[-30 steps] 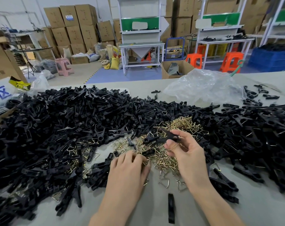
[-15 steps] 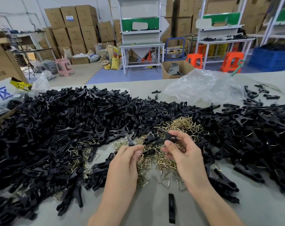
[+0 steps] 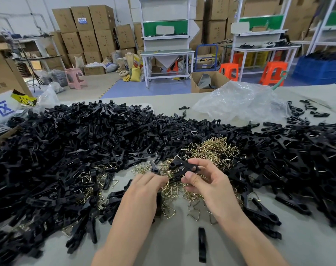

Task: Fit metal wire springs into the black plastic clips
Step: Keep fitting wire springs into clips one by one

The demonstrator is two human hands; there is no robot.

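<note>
grey tabletop [image 3: 174, 237] heaped with parts. right hand [image 3: 207, 181] pinches black clip [image 3: 184, 167] above spring pile [image 3: 211, 150]; left hand [image 3: 144, 191] fingers [image 3: 157, 178] curled into springs, hold unclear. risk: tangled springs lifting together.

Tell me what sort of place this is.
Most likely a small factory or assembly workshop: the table is heaped with loose black clips and wire springs, cardboard boxes are stacked along the back wall, and metal workbenches stand behind.
</note>
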